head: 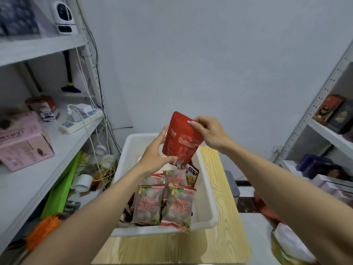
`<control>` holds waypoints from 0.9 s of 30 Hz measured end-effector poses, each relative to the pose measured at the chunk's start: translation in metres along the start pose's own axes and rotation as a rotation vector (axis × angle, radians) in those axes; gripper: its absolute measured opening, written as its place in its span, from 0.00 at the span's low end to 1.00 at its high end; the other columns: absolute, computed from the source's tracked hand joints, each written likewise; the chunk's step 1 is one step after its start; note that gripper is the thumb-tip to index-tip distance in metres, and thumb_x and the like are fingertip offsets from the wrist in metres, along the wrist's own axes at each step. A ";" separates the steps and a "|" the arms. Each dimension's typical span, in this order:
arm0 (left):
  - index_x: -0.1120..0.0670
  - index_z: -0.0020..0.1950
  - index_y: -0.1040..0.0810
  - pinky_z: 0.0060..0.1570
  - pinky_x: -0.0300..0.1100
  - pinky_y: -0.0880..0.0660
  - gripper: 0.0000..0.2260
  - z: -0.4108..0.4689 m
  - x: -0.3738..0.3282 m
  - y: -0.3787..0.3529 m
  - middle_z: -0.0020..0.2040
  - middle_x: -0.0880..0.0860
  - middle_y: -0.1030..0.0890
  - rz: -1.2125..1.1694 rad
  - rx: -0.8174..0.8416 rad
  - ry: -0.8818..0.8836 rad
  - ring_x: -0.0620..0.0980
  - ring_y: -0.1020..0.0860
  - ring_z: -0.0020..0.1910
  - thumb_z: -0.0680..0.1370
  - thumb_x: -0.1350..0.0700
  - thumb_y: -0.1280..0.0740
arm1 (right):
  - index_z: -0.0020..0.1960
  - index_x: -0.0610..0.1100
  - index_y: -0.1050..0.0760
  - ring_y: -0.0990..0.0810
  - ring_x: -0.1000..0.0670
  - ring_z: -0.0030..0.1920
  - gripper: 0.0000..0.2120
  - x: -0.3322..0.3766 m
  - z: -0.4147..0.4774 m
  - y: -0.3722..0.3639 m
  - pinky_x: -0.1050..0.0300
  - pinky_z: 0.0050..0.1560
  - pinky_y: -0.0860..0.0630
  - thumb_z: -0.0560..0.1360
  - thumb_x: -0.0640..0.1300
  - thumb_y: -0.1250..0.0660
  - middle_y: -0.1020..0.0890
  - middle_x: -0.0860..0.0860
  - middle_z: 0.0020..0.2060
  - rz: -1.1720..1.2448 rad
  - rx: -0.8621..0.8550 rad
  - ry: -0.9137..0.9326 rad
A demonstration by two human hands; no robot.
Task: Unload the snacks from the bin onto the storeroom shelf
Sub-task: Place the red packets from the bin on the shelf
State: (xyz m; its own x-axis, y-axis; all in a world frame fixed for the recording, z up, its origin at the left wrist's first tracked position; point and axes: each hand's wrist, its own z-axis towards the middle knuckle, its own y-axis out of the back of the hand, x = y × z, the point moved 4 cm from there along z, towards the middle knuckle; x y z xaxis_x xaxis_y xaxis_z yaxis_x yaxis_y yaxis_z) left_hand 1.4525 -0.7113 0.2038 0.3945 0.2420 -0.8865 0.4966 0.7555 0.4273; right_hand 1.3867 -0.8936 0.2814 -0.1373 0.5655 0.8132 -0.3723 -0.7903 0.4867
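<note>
A red snack pouch [181, 138] is held upright above the far half of the white bin [205, 190]. My left hand [154, 153] grips its lower left side, thumb under the bottom edge. My right hand [209, 133] pinches its top right corner. Inside the bin lie several clear packets with red lettering [162, 203] and a dark packet [192, 172] behind them. The storeroom shelf [34, 176] runs along the left.
The bin sits on a small wooden table [223, 243]. The left shelf carries a pink box [23, 140], a power strip [80, 121] with white cables and a red-and-white carton [44, 109]. A second rack [328, 134] with dark boxes stands at the right.
</note>
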 end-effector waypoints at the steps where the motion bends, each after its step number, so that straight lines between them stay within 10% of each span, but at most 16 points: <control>1: 0.39 0.79 0.50 0.57 0.28 0.35 0.50 0.000 0.001 0.004 0.72 0.46 0.30 -0.011 0.001 0.000 0.42 0.31 0.69 0.69 0.57 0.21 | 0.44 0.42 0.21 0.24 0.55 0.38 0.10 0.004 0.002 -0.002 0.63 0.40 0.28 0.82 0.45 0.36 0.21 0.53 0.36 0.010 0.013 0.004; 6: 0.38 0.79 0.47 0.60 0.42 0.28 0.49 0.000 0.013 0.023 0.56 0.49 0.21 -0.077 0.011 -0.005 0.45 0.23 0.57 0.69 0.59 0.21 | 0.48 0.37 0.20 0.23 0.55 0.38 0.11 0.023 0.015 -0.016 0.65 0.38 0.27 0.82 0.44 0.36 0.19 0.49 0.39 0.024 0.063 0.000; 27: 0.32 0.77 0.54 0.53 0.47 0.19 0.45 0.017 0.054 0.040 0.62 0.48 0.22 -0.339 -0.001 0.022 0.46 0.19 0.57 0.77 0.62 0.28 | 0.64 0.44 0.24 0.17 0.50 0.47 0.15 -0.001 0.065 -0.045 0.54 0.44 0.17 0.80 0.50 0.34 0.17 0.45 0.50 0.145 0.020 -0.205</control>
State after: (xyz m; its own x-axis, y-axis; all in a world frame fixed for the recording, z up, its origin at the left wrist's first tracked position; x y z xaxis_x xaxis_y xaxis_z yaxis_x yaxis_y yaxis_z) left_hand 1.5072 -0.6783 0.1759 0.1899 -0.0102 -0.9818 0.5961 0.7958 0.1070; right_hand 1.4630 -0.8742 0.2795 0.0013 0.3877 0.9218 -0.3437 -0.8654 0.3645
